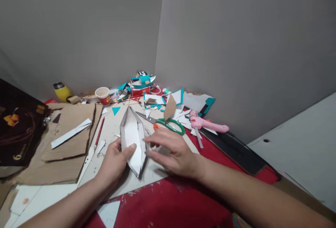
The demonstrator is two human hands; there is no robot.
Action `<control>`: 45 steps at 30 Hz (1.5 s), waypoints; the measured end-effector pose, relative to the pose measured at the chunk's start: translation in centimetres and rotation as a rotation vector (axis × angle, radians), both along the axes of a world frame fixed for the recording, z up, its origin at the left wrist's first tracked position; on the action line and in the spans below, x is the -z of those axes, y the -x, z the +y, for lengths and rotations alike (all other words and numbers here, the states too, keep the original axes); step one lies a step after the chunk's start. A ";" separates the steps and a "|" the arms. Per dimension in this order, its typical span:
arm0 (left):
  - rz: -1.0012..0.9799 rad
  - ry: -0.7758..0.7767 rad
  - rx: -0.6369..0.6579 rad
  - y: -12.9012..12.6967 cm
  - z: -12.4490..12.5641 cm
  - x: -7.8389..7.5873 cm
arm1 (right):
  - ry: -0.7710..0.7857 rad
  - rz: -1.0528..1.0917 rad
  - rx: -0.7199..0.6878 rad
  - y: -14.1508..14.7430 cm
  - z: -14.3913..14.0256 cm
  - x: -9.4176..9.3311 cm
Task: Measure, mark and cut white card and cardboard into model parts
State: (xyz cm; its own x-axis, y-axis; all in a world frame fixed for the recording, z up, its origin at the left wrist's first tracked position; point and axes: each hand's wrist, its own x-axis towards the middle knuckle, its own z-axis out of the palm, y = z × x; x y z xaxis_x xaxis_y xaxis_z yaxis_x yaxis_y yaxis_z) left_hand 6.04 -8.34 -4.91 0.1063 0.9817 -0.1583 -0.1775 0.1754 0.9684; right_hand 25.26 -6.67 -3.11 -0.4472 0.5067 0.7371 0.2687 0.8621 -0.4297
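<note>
White paper boat-shaped form (132, 137) lies on the desk (183, 203) near centre, on a pale sheet, pointed at both ends. Long axis runs from the far tip, close to a teal triangle scrap (116, 110), toward the near tip just in front of the person, leaning slightly right as it comes closer. Left hand (115, 161) is at the form's near-left flank: thumb laid over the rim onto the inner white face, fingers under or behind the left wall, so the left grip is closed on the form. Right hand (170, 152) sits on the opposite, right flank, fingers spread and nearly flat, tips touching or just beside the right wall; right grip wide, holding nothing. Both hands bracket the near half of the form; the far half is free. Left hand is the nearer and the only one with real purchase. Just beyond the right hand: green-handled scissors (168, 125), blades pointing left-away. Pink glue gun (207, 125) lies further right, apart from both hands. Red pencil (99, 133) lies left of the form, roughly parallel to it.
</note>
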 end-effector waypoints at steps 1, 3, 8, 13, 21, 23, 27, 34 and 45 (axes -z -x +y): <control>-0.010 0.029 0.038 -0.1 -0.2 -0.1 | 0.069 0.100 0.084 -0.1 0.2 -0.1; -0.012 0.075 0.103 -0.3 -0.5 -0.3 | 0.240 0.215 0.207 -0.2 0.7 -0.3; 0.080 0.071 0.181 -0.9 -1.2 -0.4 | 0.568 0.234 0.129 -0.1 1.8 -0.2; 0.174 0.033 0.222 -1.0 -1.4 0.0 | 0.606 0.157 0.091 -0.1 1.9 0.1; 0.252 -0.015 0.215 -1.0 -1.4 -0.8 | 0.620 0.169 0.079 -0.1 1.7 -0.1; 0.249 -0.043 0.179 -1.0 -1.3 -1.4 | 0.645 0.169 0.038 0.2 1.5 -0.1; 0.343 -0.173 0.095 -0.8 -1.0 -1.7 | 0.685 0.142 -0.051 0.9 1.0 0.1; 0.501 -0.383 0.030 -0.6 -1.2 -0.9 | 0.457 0.061 0.053 1.3 0.5 0.2; 0.578 -0.410 0.047 -1.1 -1.7 -2.1 | 0.355 -0.006 0.192 1.7 -0.2 0.4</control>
